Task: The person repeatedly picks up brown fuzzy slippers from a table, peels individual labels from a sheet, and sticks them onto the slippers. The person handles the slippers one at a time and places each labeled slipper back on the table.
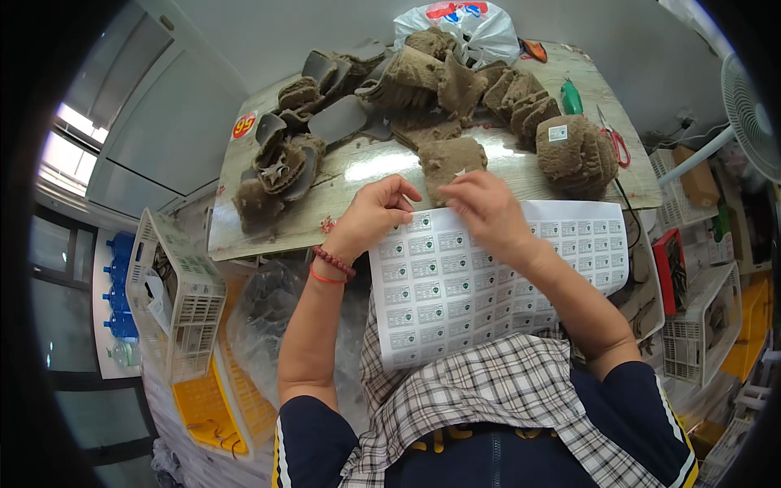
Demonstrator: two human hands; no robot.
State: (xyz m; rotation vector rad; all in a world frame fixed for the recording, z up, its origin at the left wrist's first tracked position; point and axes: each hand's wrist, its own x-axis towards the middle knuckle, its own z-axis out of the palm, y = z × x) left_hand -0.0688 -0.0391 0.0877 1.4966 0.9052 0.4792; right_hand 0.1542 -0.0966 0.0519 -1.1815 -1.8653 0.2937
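A large white sheet of printed labels [504, 276] lies over my lap and reaches the table's near edge. My left hand [370, 218] is closed at its upper left corner, thumb and index finger touching the sheet. Just to the right, my right hand [486, 213] has its fingers pinched together, with a small white label [461, 172] showing at the tips. Beneath those fingertips sits a brown fuzzy curved pad [447, 156] on the table. A stack of similar pads [576, 163] on the right bears a label on its top piece.
Piled brown pads with smooth grey backs [338, 119] cover the table's far and left parts. A green-handled tool [571, 98] and red-handled scissors [616, 142] lie at the right. Behind stands a plastic bag [468, 32]. Crates [191, 313] flank me, and a fan [744, 110] is at right.
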